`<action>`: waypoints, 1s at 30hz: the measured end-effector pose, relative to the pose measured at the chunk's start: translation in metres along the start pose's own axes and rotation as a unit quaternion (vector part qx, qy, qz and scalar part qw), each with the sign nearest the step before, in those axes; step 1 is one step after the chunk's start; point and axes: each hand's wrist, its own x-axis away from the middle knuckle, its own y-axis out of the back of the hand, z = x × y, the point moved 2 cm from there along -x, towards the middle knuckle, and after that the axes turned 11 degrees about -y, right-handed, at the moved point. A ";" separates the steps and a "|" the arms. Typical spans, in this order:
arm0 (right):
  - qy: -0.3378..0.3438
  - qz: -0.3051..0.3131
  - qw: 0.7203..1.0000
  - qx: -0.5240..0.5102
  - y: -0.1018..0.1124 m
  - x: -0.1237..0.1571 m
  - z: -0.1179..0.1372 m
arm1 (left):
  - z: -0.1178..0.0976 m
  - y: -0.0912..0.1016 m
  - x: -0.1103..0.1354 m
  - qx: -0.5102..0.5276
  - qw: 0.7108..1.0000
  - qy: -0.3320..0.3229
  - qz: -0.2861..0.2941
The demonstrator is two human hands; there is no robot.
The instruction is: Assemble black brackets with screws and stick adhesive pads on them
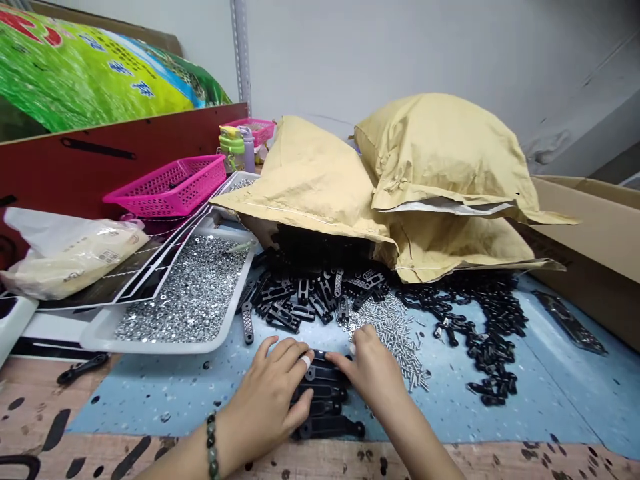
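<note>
Several black plastic handle-like bars (330, 427) lie side by side in a stacked row on the blue mat, between my hands. My left hand (275, 383) is bent over the left ends of the row, its fingertips on the farthest bar and its thumb beside the nearer ones. It wears a white band on one finger. My right hand (373, 370) has its thumb against the right end of the farthest bar. Its other fingers curl beside the pile of small silver screws (395, 327), and what they hold, if anything, is hidden.
A white tray of small silver nuts (185, 293) stands at left. Loose black parts (300, 300) lie behind my hands, more small black pieces (495, 333) at right. Paper sacks (440, 153), a pink basket (175, 187) and a cardboard box (595, 233) surround the mat.
</note>
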 end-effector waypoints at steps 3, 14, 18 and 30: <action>0.090 -0.080 0.993 -0.018 -0.009 0.024 -0.009 | 0.000 -0.006 0.007 0.057 0.998 0.015 0.029; 0.279 -0.064 0.958 0.007 -0.034 0.070 -0.007 | -0.012 -0.025 0.004 0.083 0.995 0.054 0.017; 0.291 -0.048 0.955 0.023 -0.039 0.082 -0.006 | -0.011 -0.026 0.011 0.053 0.997 0.053 0.028; 0.360 -0.043 0.931 -0.044 -0.040 0.094 -0.012 | -0.009 -0.030 0.015 0.076 0.993 0.085 0.029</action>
